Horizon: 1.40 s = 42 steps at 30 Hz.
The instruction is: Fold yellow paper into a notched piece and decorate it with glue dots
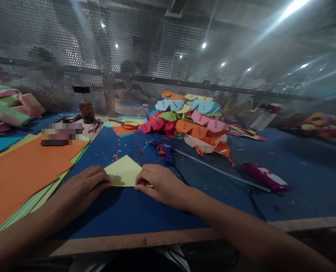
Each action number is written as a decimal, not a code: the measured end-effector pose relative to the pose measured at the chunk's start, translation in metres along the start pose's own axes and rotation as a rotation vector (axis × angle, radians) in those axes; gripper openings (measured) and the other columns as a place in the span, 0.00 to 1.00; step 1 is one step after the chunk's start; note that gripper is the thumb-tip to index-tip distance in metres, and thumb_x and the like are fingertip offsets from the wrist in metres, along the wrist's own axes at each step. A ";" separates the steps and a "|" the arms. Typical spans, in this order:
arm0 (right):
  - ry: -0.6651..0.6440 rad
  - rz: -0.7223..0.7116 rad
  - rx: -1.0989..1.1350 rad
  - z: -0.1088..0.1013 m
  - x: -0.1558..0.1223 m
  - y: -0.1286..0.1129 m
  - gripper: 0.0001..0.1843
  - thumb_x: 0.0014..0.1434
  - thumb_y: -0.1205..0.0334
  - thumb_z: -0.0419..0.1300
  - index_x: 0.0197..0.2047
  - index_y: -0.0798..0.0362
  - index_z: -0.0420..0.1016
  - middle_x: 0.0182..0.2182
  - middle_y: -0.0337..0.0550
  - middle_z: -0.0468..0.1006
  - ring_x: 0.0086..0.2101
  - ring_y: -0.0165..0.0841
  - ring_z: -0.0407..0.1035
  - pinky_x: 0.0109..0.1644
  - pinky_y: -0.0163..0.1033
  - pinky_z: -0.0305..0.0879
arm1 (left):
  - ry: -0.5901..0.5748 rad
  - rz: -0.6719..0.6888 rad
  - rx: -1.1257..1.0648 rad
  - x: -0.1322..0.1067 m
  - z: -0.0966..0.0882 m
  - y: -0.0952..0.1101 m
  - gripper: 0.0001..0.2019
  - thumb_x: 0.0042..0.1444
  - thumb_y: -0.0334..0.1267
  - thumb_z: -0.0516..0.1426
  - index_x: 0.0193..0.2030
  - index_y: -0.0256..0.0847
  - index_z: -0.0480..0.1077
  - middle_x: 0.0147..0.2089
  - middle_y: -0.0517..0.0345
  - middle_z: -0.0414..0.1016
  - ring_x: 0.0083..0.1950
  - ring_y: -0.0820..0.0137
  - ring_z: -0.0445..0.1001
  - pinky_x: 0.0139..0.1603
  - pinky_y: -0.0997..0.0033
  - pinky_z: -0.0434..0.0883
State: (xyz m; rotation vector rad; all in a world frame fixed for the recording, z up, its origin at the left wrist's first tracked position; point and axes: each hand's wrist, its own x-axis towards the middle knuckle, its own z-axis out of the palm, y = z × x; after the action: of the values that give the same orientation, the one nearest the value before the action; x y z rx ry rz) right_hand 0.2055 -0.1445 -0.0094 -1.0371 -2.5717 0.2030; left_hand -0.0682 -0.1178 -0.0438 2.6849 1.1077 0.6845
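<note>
A pale yellow sheet of paper (pixel 126 172), folded into a triangle, lies on the blue tabletop (pixel 133 211) with its point away from me. My left hand (pixel 92 183) is closed at its left corner, fingers pressed together. At the right corner my right hand (pixel 156 183) pinches the folded edge between thumb and fingers. Both hands rest low on the table. Just beyond them lies a blue glue gun (pixel 166 151) with a long pale glue stick (pixel 213 166) reaching to the right behind it.
Orange paper sheets (pixel 23 181) are stacked at the left. Folded, coloured paper pieces (pixel 196 121) with red dots pile up at the back. Yellow-handled scissors (pixel 129 124) and a dark-lidded jar (pixel 87 107) stand or lie farther off. A purple device (pixel 267 176) sits at the right.
</note>
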 end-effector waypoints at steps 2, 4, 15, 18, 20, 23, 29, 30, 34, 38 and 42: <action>-0.005 0.012 0.014 0.001 0.000 0.001 0.05 0.65 0.63 0.62 0.41 0.55 0.76 0.37 0.43 0.77 0.39 0.32 0.69 0.42 0.36 0.60 | 0.006 -0.020 -0.014 0.001 -0.001 0.000 0.15 0.69 0.48 0.49 0.39 0.44 0.72 0.38 0.57 0.74 0.40 0.65 0.74 0.41 0.67 0.67; -0.001 0.044 0.015 0.002 0.001 0.001 0.05 0.66 0.62 0.62 0.41 0.55 0.76 0.37 0.43 0.77 0.39 0.33 0.69 0.42 0.36 0.60 | 0.010 -0.046 -0.014 0.003 -0.003 0.001 0.16 0.68 0.49 0.49 0.37 0.44 0.72 0.37 0.57 0.74 0.40 0.64 0.74 0.41 0.67 0.68; 0.024 0.265 0.147 0.004 0.005 -0.001 0.06 0.63 0.62 0.65 0.36 0.54 0.76 0.34 0.39 0.76 0.33 0.29 0.68 0.35 0.33 0.57 | 0.036 -0.143 -0.055 0.008 -0.011 0.006 0.18 0.63 0.54 0.52 0.32 0.46 0.74 0.34 0.58 0.77 0.35 0.64 0.76 0.37 0.67 0.70; 0.024 0.317 0.196 0.003 0.006 -0.002 0.05 0.62 0.62 0.65 0.36 0.54 0.76 0.33 0.38 0.76 0.32 0.28 0.68 0.35 0.33 0.56 | 0.045 -0.161 -0.071 0.009 -0.012 0.004 0.18 0.62 0.54 0.52 0.31 0.47 0.74 0.33 0.57 0.77 0.33 0.64 0.75 0.34 0.68 0.70; 0.025 0.336 0.205 0.003 0.006 -0.003 0.05 0.62 0.62 0.66 0.36 0.54 0.76 0.32 0.37 0.76 0.32 0.28 0.67 0.35 0.33 0.56 | 0.046 -0.167 -0.077 0.008 -0.012 0.003 0.18 0.62 0.54 0.52 0.30 0.46 0.74 0.32 0.57 0.77 0.31 0.64 0.75 0.33 0.68 0.70; 0.020 0.341 0.190 0.002 0.007 -0.004 0.05 0.62 0.62 0.65 0.35 0.54 0.76 0.32 0.37 0.76 0.32 0.28 0.67 0.35 0.33 0.56 | 0.049 -0.183 -0.064 0.007 -0.011 0.002 0.17 0.62 0.53 0.53 0.31 0.46 0.74 0.32 0.58 0.77 0.32 0.65 0.75 0.33 0.69 0.70; -0.001 0.347 0.142 -0.002 0.007 -0.004 0.04 0.62 0.64 0.64 0.35 0.54 0.75 0.33 0.38 0.76 0.33 0.28 0.67 0.34 0.34 0.55 | 0.024 -0.238 -0.035 0.006 -0.012 -0.001 0.14 0.61 0.51 0.55 0.31 0.46 0.73 0.31 0.58 0.77 0.30 0.65 0.74 0.31 0.68 0.69; -0.009 0.350 0.134 -0.003 0.007 -0.004 0.04 0.62 0.64 0.64 0.35 0.54 0.75 0.34 0.39 0.76 0.33 0.29 0.67 0.35 0.34 0.55 | 0.020 -0.242 -0.032 0.006 -0.013 -0.001 0.14 0.61 0.51 0.55 0.31 0.46 0.73 0.31 0.58 0.77 0.30 0.65 0.75 0.31 0.68 0.69; -0.022 0.341 0.108 -0.004 0.006 -0.002 0.05 0.62 0.64 0.64 0.35 0.54 0.75 0.33 0.39 0.76 0.34 0.30 0.67 0.35 0.35 0.55 | 0.015 -0.262 -0.023 0.003 -0.015 -0.006 0.12 0.62 0.48 0.54 0.32 0.47 0.73 0.31 0.59 0.78 0.31 0.65 0.76 0.31 0.68 0.70; -0.027 0.332 0.088 -0.004 0.005 0.001 0.05 0.62 0.64 0.64 0.33 0.54 0.74 0.32 0.38 0.76 0.34 0.30 0.67 0.34 0.35 0.54 | -0.017 -0.310 -0.010 0.000 -0.018 -0.011 0.11 0.61 0.48 0.54 0.35 0.47 0.74 0.33 0.60 0.80 0.33 0.62 0.77 0.32 0.67 0.70; -0.029 0.325 0.067 -0.004 0.004 0.001 0.05 0.62 0.64 0.64 0.34 0.54 0.73 0.32 0.39 0.77 0.34 0.31 0.67 0.35 0.36 0.54 | -0.019 -0.323 -0.018 0.001 -0.019 -0.013 0.13 0.60 0.50 0.53 0.35 0.47 0.74 0.33 0.58 0.80 0.33 0.62 0.77 0.31 0.66 0.70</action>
State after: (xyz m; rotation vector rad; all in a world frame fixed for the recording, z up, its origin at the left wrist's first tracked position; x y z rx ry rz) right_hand 0.2052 -0.1406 -0.0044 -1.4307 -2.3887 0.3864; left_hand -0.0845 -0.1083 -0.0307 2.4091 1.4751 0.6054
